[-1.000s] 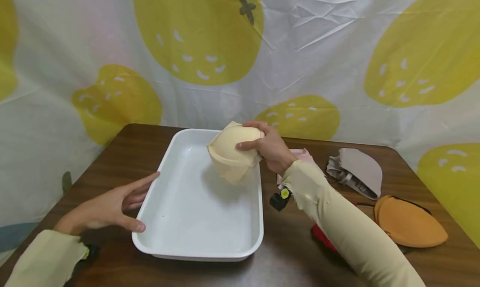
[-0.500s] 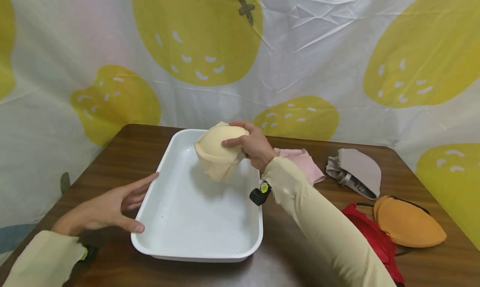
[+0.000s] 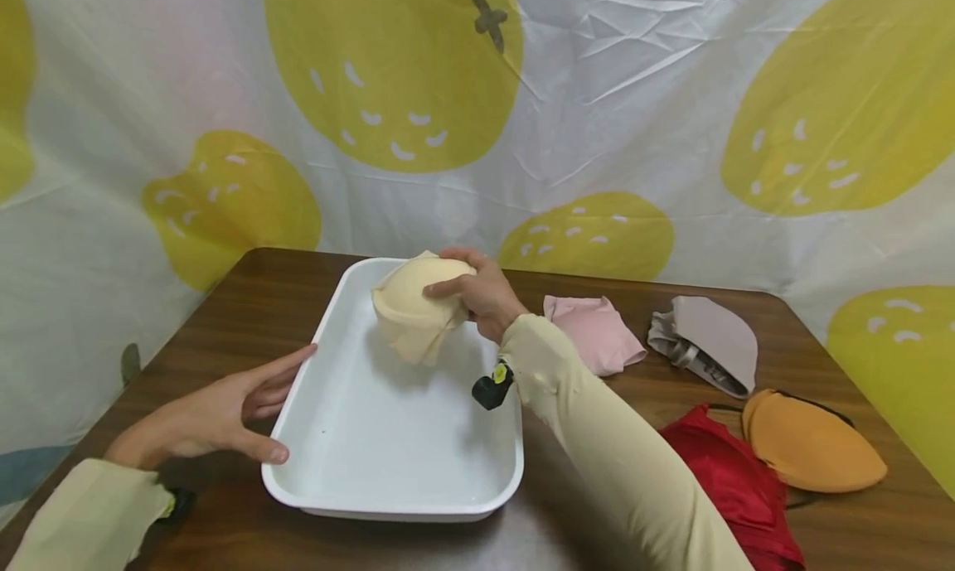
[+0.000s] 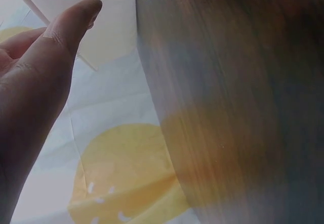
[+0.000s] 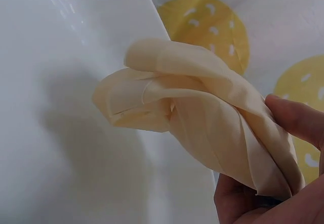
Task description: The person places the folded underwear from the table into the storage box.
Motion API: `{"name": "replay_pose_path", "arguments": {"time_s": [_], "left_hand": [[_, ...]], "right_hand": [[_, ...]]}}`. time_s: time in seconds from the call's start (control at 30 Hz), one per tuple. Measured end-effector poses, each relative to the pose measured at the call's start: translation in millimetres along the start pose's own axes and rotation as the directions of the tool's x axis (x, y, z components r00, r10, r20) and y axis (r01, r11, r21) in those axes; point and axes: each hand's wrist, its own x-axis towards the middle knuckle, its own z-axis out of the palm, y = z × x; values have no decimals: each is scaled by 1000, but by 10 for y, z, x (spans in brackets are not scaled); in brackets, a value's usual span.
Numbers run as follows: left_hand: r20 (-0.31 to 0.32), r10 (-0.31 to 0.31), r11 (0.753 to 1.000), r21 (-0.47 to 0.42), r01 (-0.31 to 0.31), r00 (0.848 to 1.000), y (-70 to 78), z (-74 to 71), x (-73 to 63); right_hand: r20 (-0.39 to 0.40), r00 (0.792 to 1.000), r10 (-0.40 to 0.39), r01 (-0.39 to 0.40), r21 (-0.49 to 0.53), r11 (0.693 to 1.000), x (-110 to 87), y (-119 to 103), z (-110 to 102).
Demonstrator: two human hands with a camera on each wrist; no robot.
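Note:
A folded pale-yellow bra (image 3: 418, 302) hangs over the far part of a white tray (image 3: 395, 447), above its floor. My right hand (image 3: 477, 293) grips it at one end, thumb on the near side. In the right wrist view the bra (image 5: 212, 102) shows its folded layers, pinched between thumb and fingers (image 5: 235, 198). At the tray's left side, my left hand (image 3: 209, 413) touches the rim with thumb and fingers spread and nearly straight. The left wrist view shows that hand's thumb (image 4: 71, 26) against the tray's outer wall.
Right of the tray on the brown table (image 3: 574, 471) lie a folded pink garment (image 3: 595, 335), a grey bra (image 3: 709, 343), an orange bra (image 3: 813, 442) and a red garment (image 3: 734, 480). My right forearm partly covers the red one. A lemon-print curtain (image 3: 418, 198) hangs behind.
My right hand has carried the pale-yellow bra leftward, farther over the tray. The pink and red garments show more as the arm moved off them. My left hand has stayed at the rim.

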Motion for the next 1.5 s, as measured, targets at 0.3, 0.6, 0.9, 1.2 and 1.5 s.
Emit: {"name": "replay_pose_path", "arguments": {"time_s": [0.3, 0.6, 0.9, 1.2, 1.5], "left_hand": [[2, -5, 1000, 18, 5, 1000, -2, -3, 4], [1, -3, 1000, 7, 3, 1000, -23, -6, -8], [11, 19, 999, -29, -19, 1000, -39, 2, -4], [3, 5, 1000, 0, -5, 1000, -69, -17, -12], [17, -22, 1000, 12, 22, 1000, -15, -52, 27]], "right_hand": [[1, 998, 56, -56, 15, 998, 72, 104, 150], [-20, 995, 100, -99, 38, 994, 164, 231, 337], [-60, 988, 142, -144, -22, 989, 196, 284, 399], [-71, 997, 35, -49, -200, 979, 243, 336, 408], [10, 992, -124, 84, -790, 607, 258, 351, 400]]}}
